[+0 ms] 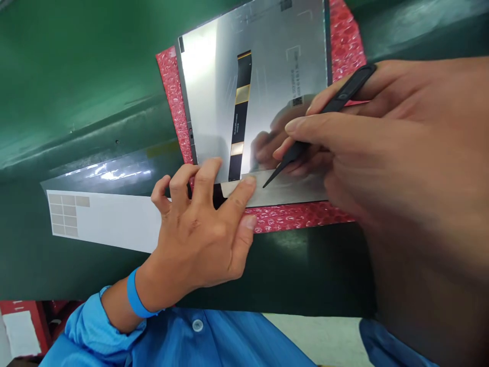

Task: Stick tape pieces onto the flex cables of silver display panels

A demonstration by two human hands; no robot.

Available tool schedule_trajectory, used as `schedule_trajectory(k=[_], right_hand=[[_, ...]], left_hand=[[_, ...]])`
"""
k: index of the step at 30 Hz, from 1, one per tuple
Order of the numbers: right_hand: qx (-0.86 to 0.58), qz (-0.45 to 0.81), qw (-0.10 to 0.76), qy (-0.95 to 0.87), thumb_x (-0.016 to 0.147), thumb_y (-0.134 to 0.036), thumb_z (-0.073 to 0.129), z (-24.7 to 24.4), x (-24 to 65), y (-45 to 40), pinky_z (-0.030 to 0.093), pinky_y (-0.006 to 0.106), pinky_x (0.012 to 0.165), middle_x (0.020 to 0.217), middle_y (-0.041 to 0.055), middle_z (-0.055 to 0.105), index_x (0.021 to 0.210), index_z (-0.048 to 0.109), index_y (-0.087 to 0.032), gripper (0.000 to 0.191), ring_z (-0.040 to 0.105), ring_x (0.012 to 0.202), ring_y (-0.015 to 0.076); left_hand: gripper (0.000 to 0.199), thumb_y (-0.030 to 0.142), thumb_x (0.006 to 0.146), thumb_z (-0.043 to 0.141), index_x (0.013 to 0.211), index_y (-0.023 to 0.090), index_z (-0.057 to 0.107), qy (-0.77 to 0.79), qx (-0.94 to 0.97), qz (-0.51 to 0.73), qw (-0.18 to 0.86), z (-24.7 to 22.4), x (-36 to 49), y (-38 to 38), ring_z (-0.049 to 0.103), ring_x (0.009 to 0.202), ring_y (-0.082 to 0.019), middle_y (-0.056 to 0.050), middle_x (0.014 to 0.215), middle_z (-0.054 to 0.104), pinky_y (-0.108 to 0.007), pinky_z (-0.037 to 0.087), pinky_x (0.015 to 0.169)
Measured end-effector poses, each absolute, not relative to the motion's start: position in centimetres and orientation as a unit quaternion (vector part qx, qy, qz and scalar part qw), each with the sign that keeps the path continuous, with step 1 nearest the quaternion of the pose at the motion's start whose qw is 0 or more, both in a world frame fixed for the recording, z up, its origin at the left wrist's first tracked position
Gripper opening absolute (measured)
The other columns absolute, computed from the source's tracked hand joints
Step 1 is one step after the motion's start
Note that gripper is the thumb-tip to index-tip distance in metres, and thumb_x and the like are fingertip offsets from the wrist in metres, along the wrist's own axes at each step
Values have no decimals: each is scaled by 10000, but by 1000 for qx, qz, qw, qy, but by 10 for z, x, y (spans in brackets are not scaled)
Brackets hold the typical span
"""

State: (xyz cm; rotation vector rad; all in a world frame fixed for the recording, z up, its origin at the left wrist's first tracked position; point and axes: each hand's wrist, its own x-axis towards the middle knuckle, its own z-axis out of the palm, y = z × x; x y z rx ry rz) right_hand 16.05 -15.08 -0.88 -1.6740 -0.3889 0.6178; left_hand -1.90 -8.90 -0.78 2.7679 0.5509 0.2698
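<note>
A silvery flat display panel (214,102) lies back side up, with a dark ribbon cable (240,122) running across it. Along the panel's near edge is a pale strip (301,189). My left hand (202,229) rests with fingers apart on that edge, its index fingertip pressing by the strip close to the cable's lower end. Black tweezers (336,102) are gripped in my right hand (382,122), above the panel's right part. The tweezers' tip points down at the strip, just right of my left index finger; whether it touches cannot be made out.
Pink bubble wrap (298,216) lies under the panel on the green table mat (95,61). To the left is a white sheet (114,219) with several small grey rectangular stickers, next to a clear film (103,173). A red box (34,321) stands below the table's edge.
</note>
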Motion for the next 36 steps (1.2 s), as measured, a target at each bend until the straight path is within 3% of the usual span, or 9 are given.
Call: schedule_trajectory(k=[5,8,13,19,25,28,32,36], right_hand=[[-732,263,610,-153,723,-4,695,-9,159,-148,517,227,423,696,64,701,645,640,-154,177,718,623,233],[-746,271,593,-135,730,53,660,-7,159,-144,506,183,406,692,54,707,655,641,-138,206,702,569,198],[-747,284,591,-112,725,91,648,-4,160,-141,506,183,380,657,49,695,646,620,-133,239,678,506,199],[-732,292,601,-130,711,31,671,-9,161,-144,502,175,398,692,79,711,663,631,-138,181,685,534,196],[-698,335,625,-100,679,-75,714,-24,159,-141,485,176,390,678,79,699,714,637,-155,117,659,513,179],[-679,381,620,-100,679,-149,728,-22,165,-128,445,179,367,637,70,667,683,608,-169,122,616,468,155],[-655,415,624,-94,664,-268,778,-12,188,-111,418,188,377,621,34,634,705,601,-201,193,565,461,128],[-675,420,600,-97,672,-313,789,-16,206,-104,407,198,371,588,28,612,698,581,-224,229,565,459,144]], left_hand=[[339,306,1021,528,1288,232,723,229,964,92,102,-2,-33,-90,418,1339,-438,-213,1494,512,-658,252,1033],[353,292,1015,515,1282,184,719,229,965,100,87,-3,-37,-91,428,1327,-448,-243,1475,523,-671,255,1027],[427,374,1046,486,1395,192,651,189,971,91,113,-11,-30,-93,400,1343,-412,-218,1512,482,-647,263,1077],[452,499,1077,477,1435,257,613,193,977,64,69,-11,-27,-97,371,1389,-398,-186,1552,452,-662,206,1126],[300,414,1066,538,1270,285,716,293,953,69,30,-6,-42,-102,394,1391,-419,-174,1509,502,-720,212,1105],[312,380,1073,512,1086,215,776,364,921,92,104,0,-37,-79,460,1341,-385,-173,1409,566,-634,296,1120],[361,314,1107,388,1252,169,686,457,855,68,236,19,-11,-34,604,1142,-282,-141,1215,658,-420,459,1005],[297,317,1053,496,1215,104,627,489,823,31,289,28,18,-11,680,1018,-316,-163,1059,708,-390,504,890]])
